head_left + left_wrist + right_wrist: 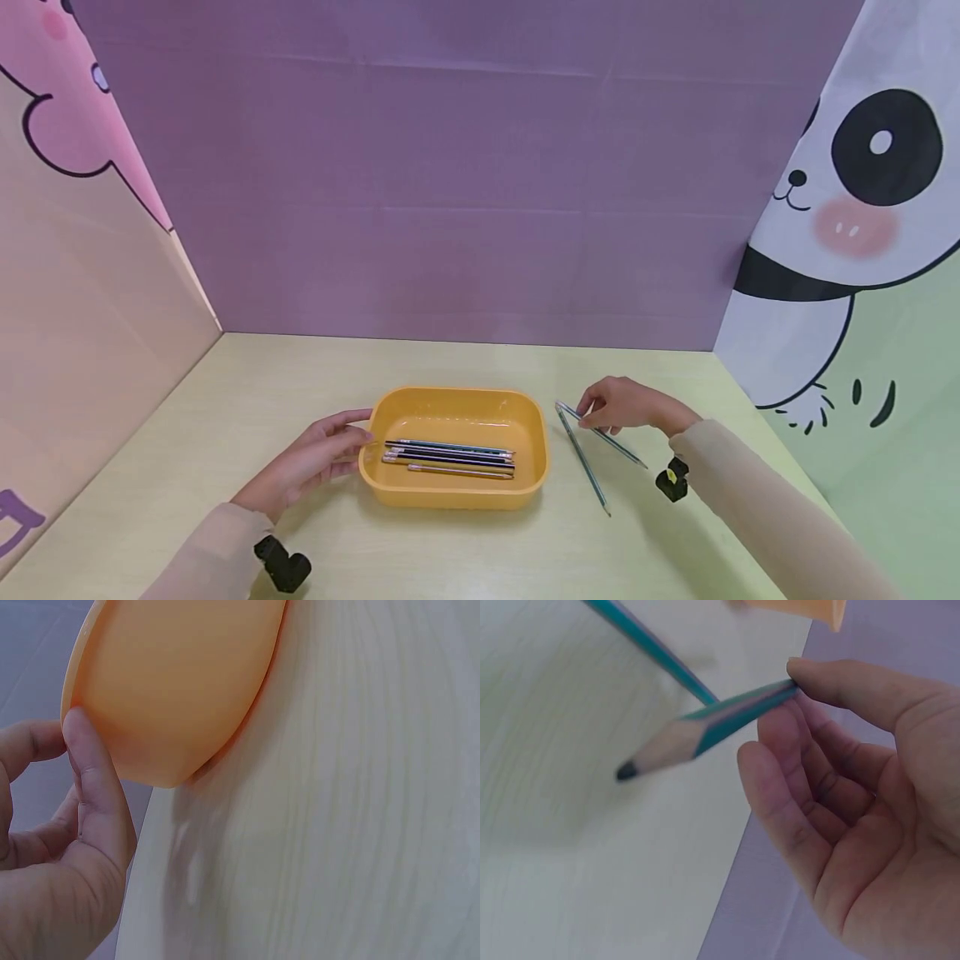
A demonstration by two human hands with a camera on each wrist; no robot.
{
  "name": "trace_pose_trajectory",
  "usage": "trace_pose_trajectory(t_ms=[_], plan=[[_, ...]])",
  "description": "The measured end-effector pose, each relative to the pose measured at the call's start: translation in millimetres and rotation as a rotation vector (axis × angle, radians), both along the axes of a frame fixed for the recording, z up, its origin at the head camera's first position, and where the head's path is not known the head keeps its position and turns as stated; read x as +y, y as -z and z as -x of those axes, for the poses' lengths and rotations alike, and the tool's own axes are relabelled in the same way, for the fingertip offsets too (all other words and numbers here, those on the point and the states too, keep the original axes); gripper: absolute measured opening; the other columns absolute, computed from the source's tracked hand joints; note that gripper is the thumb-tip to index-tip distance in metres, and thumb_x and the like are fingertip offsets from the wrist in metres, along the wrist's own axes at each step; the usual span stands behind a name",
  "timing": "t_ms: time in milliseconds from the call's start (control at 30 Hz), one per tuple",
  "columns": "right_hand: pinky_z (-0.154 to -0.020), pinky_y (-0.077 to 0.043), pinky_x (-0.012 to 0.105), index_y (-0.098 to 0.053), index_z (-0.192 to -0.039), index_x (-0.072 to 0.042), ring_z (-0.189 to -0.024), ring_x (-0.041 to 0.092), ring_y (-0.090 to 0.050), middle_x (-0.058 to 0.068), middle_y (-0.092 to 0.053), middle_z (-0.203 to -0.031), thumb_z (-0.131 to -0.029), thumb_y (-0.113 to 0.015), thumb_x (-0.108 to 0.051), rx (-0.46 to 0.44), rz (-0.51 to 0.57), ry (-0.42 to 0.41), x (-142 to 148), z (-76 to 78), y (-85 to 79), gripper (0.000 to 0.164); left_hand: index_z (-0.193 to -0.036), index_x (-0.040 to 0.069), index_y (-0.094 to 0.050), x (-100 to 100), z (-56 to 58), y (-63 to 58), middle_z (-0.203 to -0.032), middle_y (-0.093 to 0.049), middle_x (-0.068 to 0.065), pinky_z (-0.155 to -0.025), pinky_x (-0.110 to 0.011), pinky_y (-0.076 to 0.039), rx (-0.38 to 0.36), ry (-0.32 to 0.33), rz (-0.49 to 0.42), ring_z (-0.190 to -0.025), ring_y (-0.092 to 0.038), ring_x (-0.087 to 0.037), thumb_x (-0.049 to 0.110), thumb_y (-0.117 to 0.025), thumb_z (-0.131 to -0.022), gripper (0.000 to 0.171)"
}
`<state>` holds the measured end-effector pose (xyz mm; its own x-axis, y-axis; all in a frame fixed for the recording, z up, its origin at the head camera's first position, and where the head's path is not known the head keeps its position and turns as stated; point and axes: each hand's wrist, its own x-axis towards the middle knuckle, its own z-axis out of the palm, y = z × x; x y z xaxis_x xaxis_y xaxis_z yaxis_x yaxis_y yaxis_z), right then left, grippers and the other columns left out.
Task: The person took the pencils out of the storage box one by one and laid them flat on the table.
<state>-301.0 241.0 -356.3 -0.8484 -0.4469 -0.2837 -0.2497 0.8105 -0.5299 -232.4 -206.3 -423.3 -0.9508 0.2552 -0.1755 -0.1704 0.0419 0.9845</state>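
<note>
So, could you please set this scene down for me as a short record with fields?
Left hand: holds the yellow tray at its left end
Right hand: pinches a green pencil, point facing away from the tray
Tray contents: several pencils, lying lengthwise
Right of tray: second green pencil on the table
Backdrop: purple, panda drawing at right
</note>
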Motion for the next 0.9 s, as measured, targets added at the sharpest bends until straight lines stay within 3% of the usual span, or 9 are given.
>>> trace_pose_trajectory(t_ms=[900], plan=[[-0.063, -0.056, 0.028, -0.070, -0.102, -0.002, -0.065, 0.014, -0.059, 0.002, -0.063, -0.075, -0.092, -0.072, -0.018, -0.012, 0.095, 0.216, 11, -9.0, 40.7, 0.019, -0.152, -0.006, -0.030, 0, 0.1, -0.9, -0.112, -0.062, -0.015, -0.079, -0.028, -0.058, 0.001, 0.007, 0.003, -0.092, -0.066, -0.019, 0.014, -0.062, -0.098, 0.065]])
